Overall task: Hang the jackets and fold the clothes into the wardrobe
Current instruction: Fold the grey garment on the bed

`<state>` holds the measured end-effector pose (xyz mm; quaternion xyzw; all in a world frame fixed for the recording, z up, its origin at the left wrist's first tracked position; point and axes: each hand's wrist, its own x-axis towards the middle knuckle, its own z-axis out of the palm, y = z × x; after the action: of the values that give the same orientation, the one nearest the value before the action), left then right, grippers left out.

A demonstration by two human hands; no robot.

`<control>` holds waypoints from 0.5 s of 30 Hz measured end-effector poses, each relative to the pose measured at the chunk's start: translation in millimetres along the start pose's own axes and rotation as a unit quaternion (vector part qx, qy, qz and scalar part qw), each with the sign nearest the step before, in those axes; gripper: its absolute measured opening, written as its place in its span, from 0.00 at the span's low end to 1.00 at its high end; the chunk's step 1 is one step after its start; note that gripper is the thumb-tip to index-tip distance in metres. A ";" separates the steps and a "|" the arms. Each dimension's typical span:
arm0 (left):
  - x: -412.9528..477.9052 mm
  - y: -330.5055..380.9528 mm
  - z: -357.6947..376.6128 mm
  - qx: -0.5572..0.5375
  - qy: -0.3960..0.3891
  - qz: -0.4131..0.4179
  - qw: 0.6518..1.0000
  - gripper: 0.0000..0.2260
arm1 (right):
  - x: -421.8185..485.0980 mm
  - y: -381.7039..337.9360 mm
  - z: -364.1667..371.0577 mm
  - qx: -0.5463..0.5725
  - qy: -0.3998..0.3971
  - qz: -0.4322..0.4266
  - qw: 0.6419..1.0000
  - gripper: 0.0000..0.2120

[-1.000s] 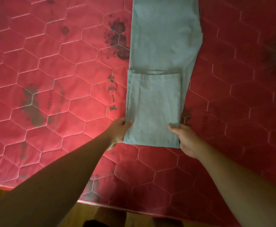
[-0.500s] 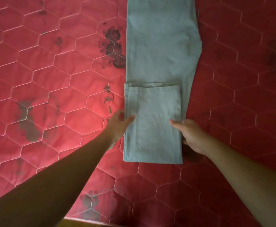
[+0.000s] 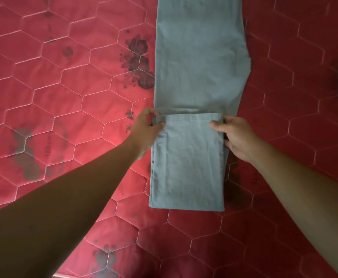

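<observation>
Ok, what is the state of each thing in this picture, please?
red mattress: quilted, with dark flower prints.
grey trousers: flat on the red mattress, leg end folded up once.
left hand: pinches the fold's top left corner.
right hand: holds the fold's top right corner, thumb on top.

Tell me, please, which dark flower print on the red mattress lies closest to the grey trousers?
The large rose print, which reaches the left edge of the trousers; the others sit farther left or lower.
</observation>
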<state>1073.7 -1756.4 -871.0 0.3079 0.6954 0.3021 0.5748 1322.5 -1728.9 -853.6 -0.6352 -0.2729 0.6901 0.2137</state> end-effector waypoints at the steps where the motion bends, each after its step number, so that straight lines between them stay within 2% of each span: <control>1: 2.5 2.5 -2.6 0.040 -0.009 0.020 0.999 0.09 | 0.6 -0.3 -0.3 0.004 0.012 0.000 1.000 0.07; 3: 7.0 9.5 -6.4 0.108 -0.030 0.047 0.993 0.09 | 3.1 -2.0 -1.4 0.018 0.035 -0.002 0.999 0.04; 5: 11.2 17.9 -7.9 0.120 -0.043 0.051 0.990 0.11 | 7.5 -4.5 -4.2 0.030 0.049 -0.008 0.998 0.03; 7: 13.7 23.7 -8.1 0.112 -0.041 0.043 0.992 0.10 | 10.8 -4.5 -6.2 0.039 0.053 -0.005 0.998 0.03; 9: 9.7 22.2 -8.9 0.055 -0.038 0.012 0.998 0.06 | 10.3 0.8 -5.8 0.061 0.058 0.002 0.996 0.09; 12: -11.9 4.3 -4.5 -0.037 -0.045 -0.072 0.996 0.16 | 0.1 20.0 -4.9 0.077 0.073 0.035 0.994 0.20; 15: -36.8 -16.8 -2.4 -0.065 -0.013 -0.102 0.993 0.18 | -18.7 38.4 -2.6 0.027 0.054 0.070 0.996 0.18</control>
<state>1075.5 -1795.6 -861.0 0.2008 0.6945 0.2828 0.6304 1328.9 -1769.8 -864.4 -0.6829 -0.1970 0.6753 0.1969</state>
